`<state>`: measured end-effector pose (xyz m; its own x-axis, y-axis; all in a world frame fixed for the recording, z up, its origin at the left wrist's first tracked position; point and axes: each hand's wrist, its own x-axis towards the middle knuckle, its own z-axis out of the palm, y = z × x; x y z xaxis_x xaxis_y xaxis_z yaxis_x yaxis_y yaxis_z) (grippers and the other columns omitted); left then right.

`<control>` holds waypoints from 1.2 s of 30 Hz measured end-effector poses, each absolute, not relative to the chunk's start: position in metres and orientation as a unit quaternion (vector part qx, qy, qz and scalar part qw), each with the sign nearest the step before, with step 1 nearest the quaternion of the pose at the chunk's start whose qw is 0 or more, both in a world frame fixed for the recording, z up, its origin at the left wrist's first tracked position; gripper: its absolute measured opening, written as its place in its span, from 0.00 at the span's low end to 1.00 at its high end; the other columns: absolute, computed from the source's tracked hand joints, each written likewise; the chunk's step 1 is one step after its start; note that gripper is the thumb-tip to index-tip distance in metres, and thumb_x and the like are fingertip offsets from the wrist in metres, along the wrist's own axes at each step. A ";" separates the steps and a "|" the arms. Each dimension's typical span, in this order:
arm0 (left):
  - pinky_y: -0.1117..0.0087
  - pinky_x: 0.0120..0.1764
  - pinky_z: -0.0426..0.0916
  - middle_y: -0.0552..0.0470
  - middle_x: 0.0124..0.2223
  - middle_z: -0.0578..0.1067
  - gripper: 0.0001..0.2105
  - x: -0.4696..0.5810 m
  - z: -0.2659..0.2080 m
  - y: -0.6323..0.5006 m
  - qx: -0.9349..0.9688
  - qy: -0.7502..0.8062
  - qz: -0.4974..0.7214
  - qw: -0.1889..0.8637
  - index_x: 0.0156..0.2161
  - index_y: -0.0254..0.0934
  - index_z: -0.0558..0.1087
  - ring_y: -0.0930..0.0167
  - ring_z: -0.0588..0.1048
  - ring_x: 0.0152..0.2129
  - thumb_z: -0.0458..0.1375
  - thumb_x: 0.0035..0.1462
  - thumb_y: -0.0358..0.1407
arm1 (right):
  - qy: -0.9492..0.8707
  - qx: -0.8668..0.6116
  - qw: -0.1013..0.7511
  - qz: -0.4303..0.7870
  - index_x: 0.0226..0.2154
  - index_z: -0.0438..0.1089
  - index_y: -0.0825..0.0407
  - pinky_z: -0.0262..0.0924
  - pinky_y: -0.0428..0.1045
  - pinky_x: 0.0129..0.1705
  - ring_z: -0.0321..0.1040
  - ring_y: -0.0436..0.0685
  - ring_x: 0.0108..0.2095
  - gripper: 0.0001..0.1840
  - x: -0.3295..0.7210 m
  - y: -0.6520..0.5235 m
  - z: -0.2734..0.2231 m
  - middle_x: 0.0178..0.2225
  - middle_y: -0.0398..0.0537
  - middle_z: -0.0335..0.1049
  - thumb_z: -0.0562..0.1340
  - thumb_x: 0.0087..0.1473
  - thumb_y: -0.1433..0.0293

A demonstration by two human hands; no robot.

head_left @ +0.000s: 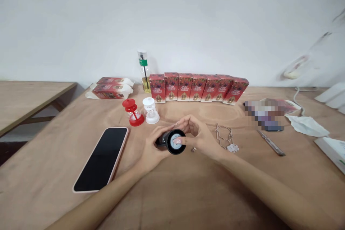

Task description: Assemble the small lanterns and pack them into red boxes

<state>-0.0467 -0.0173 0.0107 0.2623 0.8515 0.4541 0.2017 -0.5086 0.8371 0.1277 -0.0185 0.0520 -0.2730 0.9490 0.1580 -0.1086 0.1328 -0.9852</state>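
Observation:
A small black lantern (169,144) is tipped over between my hands, its round base facing me. My left hand (154,149) is closed around its body from the left. A pale round disc (175,146) sits in the middle of the base, and the thumb of my right hand (198,136) presses on it. The curled fingers of that hand reach behind the lantern's right side. Just beyond my hands stand a red lantern (136,120) and a white lantern (152,116), both upright with clear middles.
Several red printed boxes (184,87) line the wall, beside a bottle (145,75). Opened boxes (110,88) lie at back left, a phone (102,160) nearer. To the right are metal hooks (217,137), a utility knife (272,144) and a crumpled tissue (307,125).

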 end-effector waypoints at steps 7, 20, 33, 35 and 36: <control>0.64 0.39 0.70 0.47 0.39 0.78 0.22 -0.043 0.006 -0.022 0.655 0.401 0.514 0.382 0.39 0.36 0.69 0.63 0.76 0.36 0.70 0.38 0.37 | -0.558 -0.364 0.418 0.618 0.35 0.71 0.51 0.64 0.48 0.36 0.70 0.51 0.33 0.19 0.132 -0.017 0.056 0.32 0.42 0.73 0.72 0.36 0.70; 0.65 0.42 0.70 0.48 0.42 0.77 0.18 -0.045 0.013 -0.025 0.670 0.398 0.560 0.282 0.42 0.37 0.70 0.65 0.76 0.39 0.66 0.45 0.35 | -0.730 -0.358 0.514 0.274 0.32 0.74 0.48 0.64 0.49 0.41 0.70 0.52 0.36 0.03 0.120 -0.030 0.057 0.34 0.46 0.73 0.64 0.53 0.69; 0.65 0.40 0.68 0.48 0.39 0.75 0.19 -0.047 0.014 -0.027 0.707 0.391 0.515 0.288 0.43 0.37 0.72 0.65 0.74 0.36 0.66 0.46 0.41 | -0.773 -0.354 0.486 0.200 0.38 0.72 0.48 0.63 0.54 0.47 0.70 0.56 0.44 0.07 0.125 -0.034 0.066 0.40 0.50 0.73 0.59 0.57 0.72; 0.65 0.40 0.68 0.48 0.39 0.74 0.18 -0.047 0.014 -0.027 0.715 0.373 0.523 0.275 0.43 0.37 0.72 0.65 0.73 0.37 0.66 0.47 0.41 | -0.756 -0.366 0.496 0.220 0.36 0.72 0.48 0.63 0.54 0.47 0.69 0.56 0.43 0.05 0.124 -0.035 0.066 0.39 0.50 0.73 0.60 0.56 0.71; 0.66 0.40 0.68 0.48 0.39 0.74 0.18 -0.046 0.013 -0.027 0.717 0.367 0.529 0.267 0.42 0.37 0.72 0.65 0.73 0.37 0.66 0.47 0.41 | -0.744 -0.373 0.498 0.243 0.34 0.72 0.48 0.63 0.54 0.47 0.69 0.56 0.43 0.04 0.124 -0.035 0.065 0.38 0.49 0.73 0.61 0.55 0.70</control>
<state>-0.0464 -0.0269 0.0135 0.1718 0.8089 0.5623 0.2445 -0.5880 0.7710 0.1241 -0.0352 0.0653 -0.2246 0.7975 0.5600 0.3130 0.6033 -0.7336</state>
